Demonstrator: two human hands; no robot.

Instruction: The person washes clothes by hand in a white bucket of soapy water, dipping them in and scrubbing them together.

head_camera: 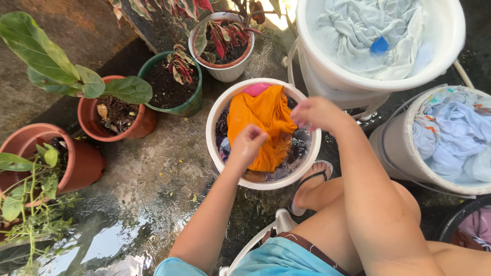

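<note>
A white bucket point(210, 134) stands on the wet ground in front of me, holding dark water and clothes. An orange garment point(260, 115) lies across the top of it, with a pink piece point(255, 89) at the far rim. My left hand point(249, 143) is closed on the near part of the orange cloth. My right hand point(317, 112) grips the cloth's right edge over the bucket's right rim. My bare knees and a foot in a sandal point(307, 186) are just beside the bucket.
A large white tub point(450, 46) of pale blue laundry sits at the top right. A second bucket point(394, 148) with light clothes stands at the right. Several potted plants point(117, 112) line the left and top. Puddles cover the concrete at the lower left.
</note>
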